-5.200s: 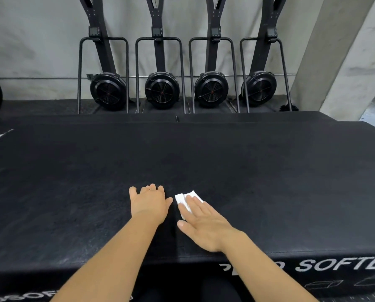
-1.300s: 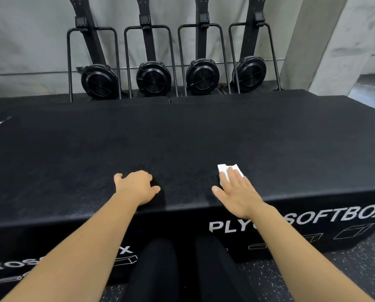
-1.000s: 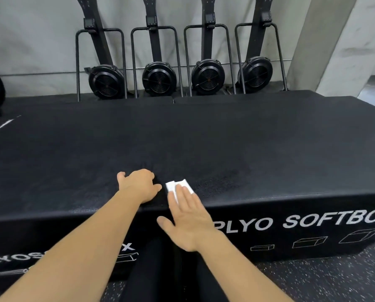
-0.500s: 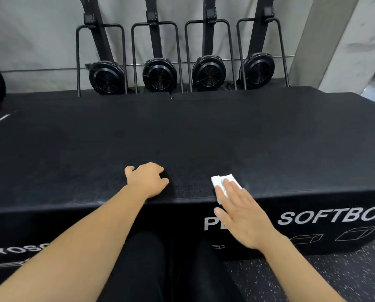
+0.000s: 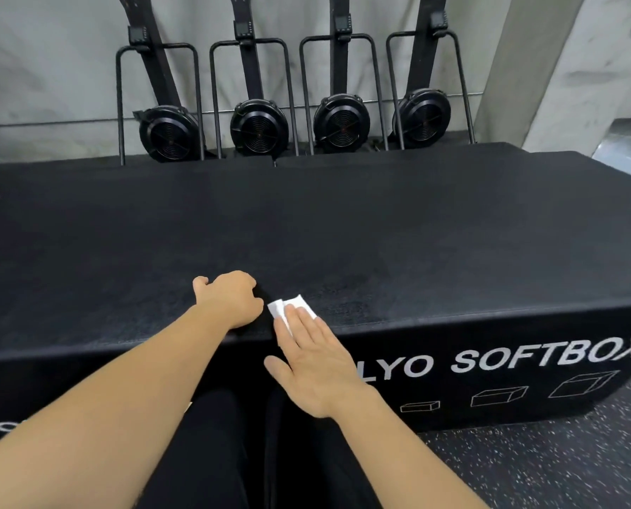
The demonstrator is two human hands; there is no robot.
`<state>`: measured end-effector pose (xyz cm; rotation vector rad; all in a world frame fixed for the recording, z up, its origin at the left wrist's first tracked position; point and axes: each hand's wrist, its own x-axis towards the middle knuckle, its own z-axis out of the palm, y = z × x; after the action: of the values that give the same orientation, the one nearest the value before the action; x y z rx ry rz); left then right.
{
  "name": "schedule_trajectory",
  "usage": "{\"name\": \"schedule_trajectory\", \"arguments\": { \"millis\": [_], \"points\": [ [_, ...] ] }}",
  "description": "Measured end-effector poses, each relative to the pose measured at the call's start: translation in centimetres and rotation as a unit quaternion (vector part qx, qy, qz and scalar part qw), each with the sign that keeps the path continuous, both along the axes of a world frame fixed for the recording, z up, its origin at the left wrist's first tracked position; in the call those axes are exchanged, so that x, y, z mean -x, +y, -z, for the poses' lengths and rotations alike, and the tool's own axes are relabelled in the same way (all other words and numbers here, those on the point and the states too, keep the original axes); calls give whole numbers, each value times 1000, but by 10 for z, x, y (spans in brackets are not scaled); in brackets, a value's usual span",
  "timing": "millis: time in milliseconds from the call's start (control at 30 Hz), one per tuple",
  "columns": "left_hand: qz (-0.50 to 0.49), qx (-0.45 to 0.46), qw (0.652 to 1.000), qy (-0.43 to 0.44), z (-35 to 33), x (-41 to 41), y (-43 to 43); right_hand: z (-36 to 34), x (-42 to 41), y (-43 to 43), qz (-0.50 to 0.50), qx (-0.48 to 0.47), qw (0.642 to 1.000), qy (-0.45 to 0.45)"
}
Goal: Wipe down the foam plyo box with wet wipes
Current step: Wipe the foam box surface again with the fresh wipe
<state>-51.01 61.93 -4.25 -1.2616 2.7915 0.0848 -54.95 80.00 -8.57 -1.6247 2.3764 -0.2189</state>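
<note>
While the black foam box (image 5: pixel 343 233) fills the view before you, your left hand (image 5: pixel 229 303) rests near its front edge, fingers curled under and holding nothing. Your right hand (image 5: pixel 314 365) lies flat, straight fingers pressing the white wipe (image 5: pixel 276 309) onto the box top, just beside the left hand.

The right hand (image 5: pixel 314 365) has slid the wet wipe (image 5: pixel 288 308) leftward, beside the left hand (image 5: pixel 229 301).

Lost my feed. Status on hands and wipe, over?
Right hand flat, pressing wipe on box top near front edge. Left hand curled, resting beside it, holding nothing. Nothing in the way.
</note>
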Motion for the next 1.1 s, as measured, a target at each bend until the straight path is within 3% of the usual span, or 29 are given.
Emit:
{"name": "schedule_trajectory", "arguments": {
  "millis": [167,400,633,767,900,1100],
  "points": [
    [10,3,999,41,4,11,9,7,45,51,17,33,999,30],
    [9,-8,1000,19,5,19,9,7,124,133,162,35,982,89],
    [11,8,1000,-11,5,20,11,11,96,88,253,49,966,29],
    [11,0,1000,-1,6,19,9,12,56,39,223,48,974,11],
    [10,4,1000,-4,6,19,8,9,26,6,132,31,991,1],
    [18,11,1000,-19,2,19,9,-7,53,23,8,48,999,21]
  ]
}}
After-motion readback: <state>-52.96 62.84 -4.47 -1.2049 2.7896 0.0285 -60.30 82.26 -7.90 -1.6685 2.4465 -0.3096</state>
